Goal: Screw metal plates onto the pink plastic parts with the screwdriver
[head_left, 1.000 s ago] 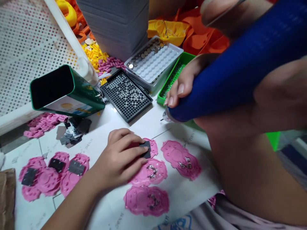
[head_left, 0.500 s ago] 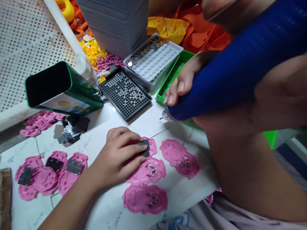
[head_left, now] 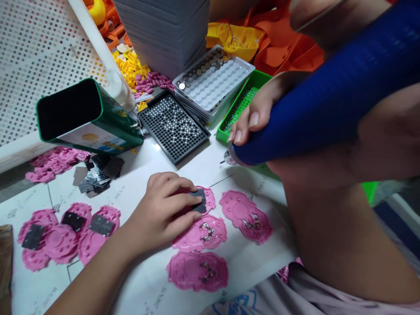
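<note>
My left hand (head_left: 164,208) presses its fingertips on a black plate (head_left: 201,202), holding it against a pink plastic part (head_left: 210,199) that is partly hidden under the fingers. My right hand (head_left: 257,113) grips a blue electric screwdriver (head_left: 308,109). Its thin bit (head_left: 222,162) hangs above the paper, apart from the pink part. Just below the left fingers lies another pink part (head_left: 188,239) with small metal pieces. A similar part (head_left: 179,270) lies closer to me, and one more (head_left: 238,203) sits to the right.
Pink parts with dark plates (head_left: 61,240) lie at left, beneath a pile of loose plates (head_left: 95,181). Behind stand a green tin (head_left: 120,133), a black tray of screws (head_left: 175,159), a white tray of round metal discs (head_left: 226,78) and a green box of screws (head_left: 223,136).
The view has shifted slightly. Both hands, the screwdriver and the black plate keep nearly the same places relative to each other.
</note>
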A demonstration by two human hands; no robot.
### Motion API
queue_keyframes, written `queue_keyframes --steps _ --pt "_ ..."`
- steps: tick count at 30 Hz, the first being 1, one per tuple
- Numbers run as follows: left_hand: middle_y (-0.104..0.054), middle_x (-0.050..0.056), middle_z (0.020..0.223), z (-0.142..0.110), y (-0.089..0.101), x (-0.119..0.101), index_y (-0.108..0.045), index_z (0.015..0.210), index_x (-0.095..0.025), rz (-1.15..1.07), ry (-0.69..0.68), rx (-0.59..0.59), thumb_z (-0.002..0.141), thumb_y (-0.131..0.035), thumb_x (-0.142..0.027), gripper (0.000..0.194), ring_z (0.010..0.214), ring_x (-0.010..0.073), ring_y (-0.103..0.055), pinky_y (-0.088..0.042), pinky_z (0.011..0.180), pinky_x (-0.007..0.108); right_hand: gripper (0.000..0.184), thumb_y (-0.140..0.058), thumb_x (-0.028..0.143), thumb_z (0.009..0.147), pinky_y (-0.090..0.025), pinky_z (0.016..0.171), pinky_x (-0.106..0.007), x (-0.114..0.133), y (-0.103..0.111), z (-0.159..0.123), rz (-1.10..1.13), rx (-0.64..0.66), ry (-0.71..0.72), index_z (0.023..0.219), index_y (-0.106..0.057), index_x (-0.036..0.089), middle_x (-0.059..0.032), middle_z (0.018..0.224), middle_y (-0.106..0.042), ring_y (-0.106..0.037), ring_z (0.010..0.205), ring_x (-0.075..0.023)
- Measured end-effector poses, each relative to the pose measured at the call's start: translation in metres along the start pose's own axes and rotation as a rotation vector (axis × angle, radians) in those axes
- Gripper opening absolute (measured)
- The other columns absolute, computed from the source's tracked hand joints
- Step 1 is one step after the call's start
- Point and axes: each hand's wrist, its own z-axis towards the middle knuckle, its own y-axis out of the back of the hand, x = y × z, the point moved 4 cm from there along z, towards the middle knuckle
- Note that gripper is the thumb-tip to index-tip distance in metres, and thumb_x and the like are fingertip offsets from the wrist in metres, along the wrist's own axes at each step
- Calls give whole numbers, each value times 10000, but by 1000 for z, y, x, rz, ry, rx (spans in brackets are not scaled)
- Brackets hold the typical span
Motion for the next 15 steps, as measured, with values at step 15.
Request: queue_keyframes --steps 15 --pt "-632 71 1013 -1 0 -2 -654 984 -200 -10 -5 -31 883 -600 -239 121 969 202 -537 -382 874 397 478 -427 775 749 -373 322 -289 5 -7 4 47 152 165 727 -638 347 68 388 -443 -472 326 -107"
